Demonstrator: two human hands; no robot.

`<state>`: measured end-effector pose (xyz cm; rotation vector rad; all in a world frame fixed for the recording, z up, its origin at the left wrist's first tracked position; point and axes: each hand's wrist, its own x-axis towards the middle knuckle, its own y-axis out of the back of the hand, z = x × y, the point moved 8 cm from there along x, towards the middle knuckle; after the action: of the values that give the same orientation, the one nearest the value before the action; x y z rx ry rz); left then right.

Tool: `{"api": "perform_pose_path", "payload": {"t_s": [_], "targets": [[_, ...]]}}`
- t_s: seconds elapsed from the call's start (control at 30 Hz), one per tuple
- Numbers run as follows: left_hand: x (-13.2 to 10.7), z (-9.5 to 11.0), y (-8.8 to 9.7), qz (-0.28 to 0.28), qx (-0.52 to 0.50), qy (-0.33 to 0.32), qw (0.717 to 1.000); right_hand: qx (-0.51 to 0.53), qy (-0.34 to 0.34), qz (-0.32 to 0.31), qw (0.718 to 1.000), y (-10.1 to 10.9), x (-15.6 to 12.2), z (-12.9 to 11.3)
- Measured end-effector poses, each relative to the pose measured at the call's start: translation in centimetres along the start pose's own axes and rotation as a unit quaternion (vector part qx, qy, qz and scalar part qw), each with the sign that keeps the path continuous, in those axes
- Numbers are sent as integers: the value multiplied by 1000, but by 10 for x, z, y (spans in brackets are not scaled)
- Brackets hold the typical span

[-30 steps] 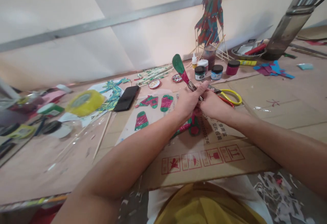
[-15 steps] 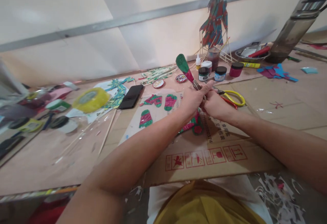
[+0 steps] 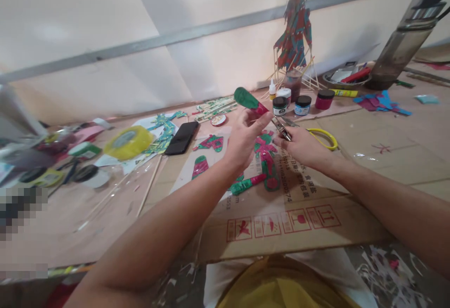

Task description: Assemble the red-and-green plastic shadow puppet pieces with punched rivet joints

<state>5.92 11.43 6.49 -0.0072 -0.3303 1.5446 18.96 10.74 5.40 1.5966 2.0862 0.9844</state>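
Note:
My left hand [image 3: 244,137] pinches a green and red painted cut-out piece [image 3: 248,99], holding it up above the cardboard sheet [image 3: 309,214]. My right hand [image 3: 302,146] is closed on a small metal tool [image 3: 283,129] whose tip points toward the left hand. The two hands are a little apart. Under them lie more green and red painted pieces [image 3: 265,162] on a clear sheet. Yellow-handled scissors [image 3: 325,135] lie just behind my right hand.
Paint jars [image 3: 302,103] and a small glue bottle [image 3: 272,89] stand behind the hands, below an upright coloured puppet figure [image 3: 297,22] on sticks. A black phone [image 3: 181,138], a yellow tape roll [image 3: 128,141], thin sticks [image 3: 149,185] and clutter lie left. Blue and purple scraps [image 3: 381,100] lie right.
My hands have come apart: the left hand has carried the green and red piece left and tilted it, and the metal tool has stayed in the right hand.

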Motion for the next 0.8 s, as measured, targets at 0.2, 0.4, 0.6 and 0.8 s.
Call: {"api": "perform_pose_path", "payload": {"t_s": [0.2,0.4,0.6,0.8], "targets": [[2,-4,13,1,46,-14,999,-69,23,5,997,-2,0,8],[-2,-11,22,24,83,-29,996,-33,63,71,995,-4,-5,13],[-8,2,35,39,18,-90,995,-66,88,128,986,10,-13,4],[-8,5,38,51,5,-104,993,-88,179,69,977,3,-19,-14]]}}
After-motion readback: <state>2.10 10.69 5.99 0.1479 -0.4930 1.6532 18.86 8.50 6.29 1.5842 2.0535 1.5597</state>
